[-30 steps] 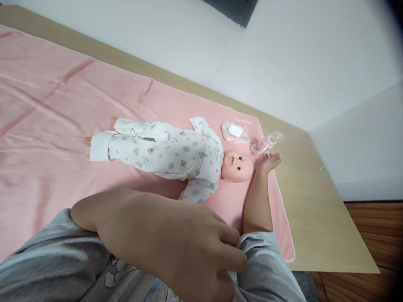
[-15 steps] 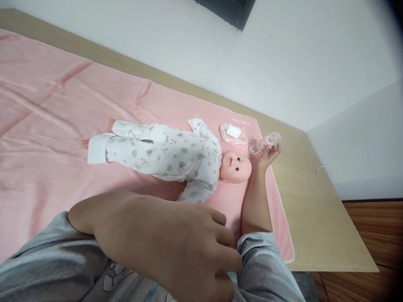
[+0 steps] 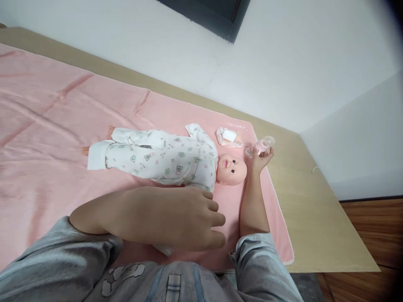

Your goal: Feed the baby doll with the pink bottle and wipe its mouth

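A bald baby doll (image 3: pixel 232 169) in printed white clothes lies on its back on a pink blanket (image 3: pixel 103 100), head toward the right. My right hand (image 3: pixel 262 159) reaches past the doll's head. Its fingers are around a baby bottle (image 3: pixel 265 144) with a pink collar and a clear domed cap, lying tilted by the blanket's edge. Close to me, my left hand (image 3: pixel 185 218) hovers over the doll's near arm with curled fingers, back of the hand up. The underside is hidden, so anything inside it does not show. White cloth (image 3: pixel 163 250) peeks out below this hand.
Beside the doll's head lies a clear plastic packet (image 3: pixel 229 136) with a white label. The blanket covers much of a wooden table (image 3: pixel 315 226), which meets a white wall (image 3: pixel 277 75). A dark frame (image 3: pixel 214 16) is on the wall.
My left hand has moved away from my body toward the doll, covering its near arm. My right hand still holds the bottle, which has turned slightly. The view has shifted a little.
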Tool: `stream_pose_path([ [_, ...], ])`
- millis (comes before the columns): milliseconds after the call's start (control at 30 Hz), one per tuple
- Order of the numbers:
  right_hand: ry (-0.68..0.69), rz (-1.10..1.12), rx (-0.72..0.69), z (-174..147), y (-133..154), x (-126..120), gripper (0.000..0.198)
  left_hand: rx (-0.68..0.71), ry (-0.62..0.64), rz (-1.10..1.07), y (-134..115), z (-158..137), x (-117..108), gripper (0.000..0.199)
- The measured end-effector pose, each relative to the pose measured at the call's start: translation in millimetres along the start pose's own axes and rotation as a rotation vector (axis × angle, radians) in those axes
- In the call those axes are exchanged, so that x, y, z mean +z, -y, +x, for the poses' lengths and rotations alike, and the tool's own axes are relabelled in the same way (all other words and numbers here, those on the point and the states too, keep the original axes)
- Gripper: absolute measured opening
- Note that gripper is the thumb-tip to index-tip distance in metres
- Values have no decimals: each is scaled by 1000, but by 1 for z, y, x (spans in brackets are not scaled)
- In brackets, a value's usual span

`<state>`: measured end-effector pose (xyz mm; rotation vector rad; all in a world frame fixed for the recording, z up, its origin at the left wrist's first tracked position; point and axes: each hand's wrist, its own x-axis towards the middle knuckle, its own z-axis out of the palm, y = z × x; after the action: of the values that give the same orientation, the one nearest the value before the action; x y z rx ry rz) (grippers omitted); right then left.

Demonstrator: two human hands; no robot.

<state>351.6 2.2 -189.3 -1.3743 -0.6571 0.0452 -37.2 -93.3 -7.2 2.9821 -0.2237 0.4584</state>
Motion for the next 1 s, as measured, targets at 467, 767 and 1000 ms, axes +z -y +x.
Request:
stream_pose_path([
  [467,133,133,-92,-13,94,20,87,-256,-149,-175,61,16,3,25],
  [767,481,265,-19,-82,179,37,98,-675,-588,-160,76,23,18,61],
  [1000,671,351,82,-133,212,40,93,-754,-591,-107,87,27,30,79],
])
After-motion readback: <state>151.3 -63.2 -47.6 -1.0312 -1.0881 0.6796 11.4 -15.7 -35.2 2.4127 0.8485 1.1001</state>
